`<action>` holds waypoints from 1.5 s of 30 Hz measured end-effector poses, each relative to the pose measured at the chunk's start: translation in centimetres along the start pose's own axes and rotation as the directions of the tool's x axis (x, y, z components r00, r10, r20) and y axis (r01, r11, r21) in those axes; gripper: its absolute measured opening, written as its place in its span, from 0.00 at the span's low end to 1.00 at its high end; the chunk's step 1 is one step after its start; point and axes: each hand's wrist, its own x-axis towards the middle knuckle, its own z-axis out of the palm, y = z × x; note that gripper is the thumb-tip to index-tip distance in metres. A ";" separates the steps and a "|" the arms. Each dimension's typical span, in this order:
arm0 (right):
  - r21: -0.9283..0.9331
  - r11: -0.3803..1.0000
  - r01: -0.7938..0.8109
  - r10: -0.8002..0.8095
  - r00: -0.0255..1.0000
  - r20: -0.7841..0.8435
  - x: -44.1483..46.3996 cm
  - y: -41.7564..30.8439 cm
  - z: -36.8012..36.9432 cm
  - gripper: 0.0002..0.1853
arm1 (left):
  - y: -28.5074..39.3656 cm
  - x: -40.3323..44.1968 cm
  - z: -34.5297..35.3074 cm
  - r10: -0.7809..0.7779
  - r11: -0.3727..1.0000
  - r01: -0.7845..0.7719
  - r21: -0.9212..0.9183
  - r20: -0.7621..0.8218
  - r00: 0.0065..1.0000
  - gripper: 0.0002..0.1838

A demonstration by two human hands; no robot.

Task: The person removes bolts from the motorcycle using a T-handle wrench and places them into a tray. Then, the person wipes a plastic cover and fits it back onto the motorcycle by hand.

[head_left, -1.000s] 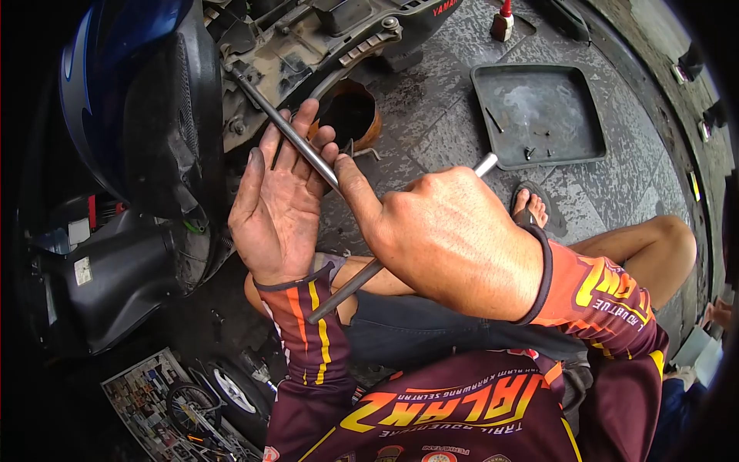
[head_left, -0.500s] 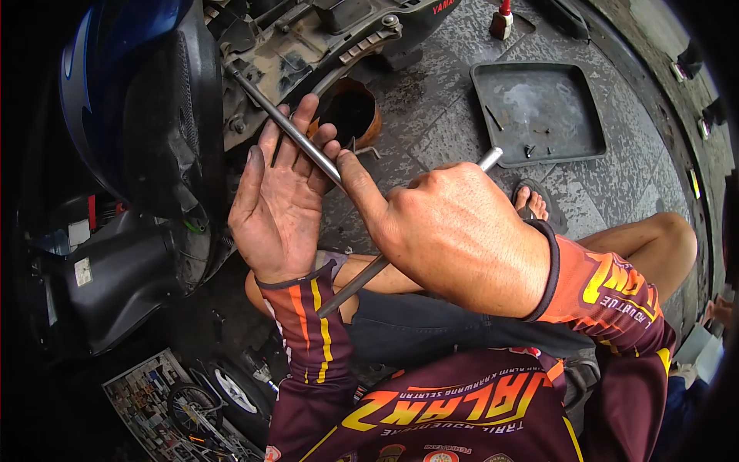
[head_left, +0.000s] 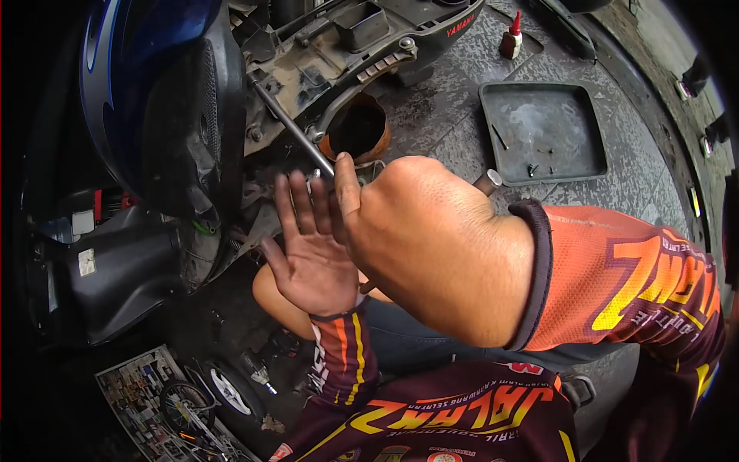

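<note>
My right hand is wrapped round a metal T-handle tool, knuckles toward the camera, its index finger lying along the long shaft. The shaft runs up and left to the dusty motorcycle frame. One end of the crossbar sticks out beyond the hand's far side. Palm up and fingers spread, my left hand is below the shaft, partly behind my right hand; it grips nothing.
A dark tray with several small parts lies on the floor at the upper right. Behind it stands a bottle with a red cap. A rusty round container sits under the motorcycle. Black bodywork is at the left.
My left hand has moved down and right, away from the shaft. My right hand appears larger and nearer the camera, still round the tool. The motorcycle and tray sit slightly lower and further right in view.
</note>
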 end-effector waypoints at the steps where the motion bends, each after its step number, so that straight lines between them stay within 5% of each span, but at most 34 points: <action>1: -0.009 1.000 0.009 -0.009 1.000 0.005 0.1 0.0 0.0 0.38 | 0.0 -2.1 -2.4 -0.080 0.988 0.103 -0.113 0.194 0.978 0.32; 5: 0.015 1.000 0.009 -0.009 1.000 0.007 0.7 0.2 0.8 0.38 | -2.8 -5.8 -1.9 0.024 0.927 -0.034 -0.373 -0.031 0.999 0.26; 7: 0.116 0.993 -0.037 0.038 0.999 -0.003 0.4 0.4 1.8 0.39 | -2.5 -4.9 0.4 0.035 0.954 -0.045 -0.297 -0.042 0.999 0.24; 8: 0.267 0.961 -0.076 0.094 0.994 -0.056 -0.1 0.8 1.9 0.41 | -2.1 -4.9 1.9 0.232 0.917 -0.251 -0.312 -0.097 0.968 0.28; 13: 0.331 0.941 -0.068 0.086 0.996 -0.040 -0.1 1.2 3.1 0.44 | -1.6 -3.3 4.8 0.325 0.924 -0.339 -0.178 -0.103 0.940 0.36; 16: 0.366 0.928 -0.065 0.063 0.998 0.017 0.1 1.1 3.3 0.46 | -1.3 -3.7 3.2 0.322 0.946 -0.319 -0.061 0.047 0.946 0.36; 18: 0.366 0.928 -0.068 0.051 0.997 0.055 0.3 1.1 2.8 0.47 | -1.5 -3.7 3.6 0.355 0.931 -0.357 -0.074 -0.034 0.934 0.35; 22: 0.206 0.976 -0.066 0.040 0.991 0.130 0.8 1.5 -0.6 0.47 | -1.5 -3.2 4.7 0.317 0.923 -0.310 -0.227 -0.003 0.948 0.35; 25: 0.272 0.957 -0.106 0.046 0.975 0.218 0.8 2.0 -1.3 0.50 | -2.4 -2.6 3.7 0.264 0.877 -0.194 -0.439 0.103 0.959 0.36; 29: 0.254 0.953 -0.164 0.137 0.983 0.120 1.0 1.1 0.2 0.51 | -1.6 -0.9 4.4 0.356 0.823 -0.252 -0.509 0.118 0.927 0.38; 34: 0.255 0.954 -0.156 0.143 0.987 0.071 1.0 0.9 1.1 0.48 | -1.4 -1.1 4.2 0.362 0.847 -0.270 -0.458 0.125 0.924 0.36; 37: 0.335 0.930 -0.150 0.123 0.987 0.099 0.9 1.1 2.0 0.49 | -0.9 -1.1 5.3 0.348 0.910 -0.313 -0.273 0.089 0.933 0.35; 39: 0.521 0.849 -0.091 0.100 0.995 0.011 1.0 1.4 2.3 0.50 | -1.0 -1.1 5.7 0.331 0.927 -0.309 -0.211 0.074 0.941 0.34; 45: 0.577 0.816 -0.031 0.130 0.983 -0.131 0.8 1.6 5.3 0.41 | -1.3 -1.0 5.7 0.335 0.931 -0.321 -0.173 0.060 0.940 0.34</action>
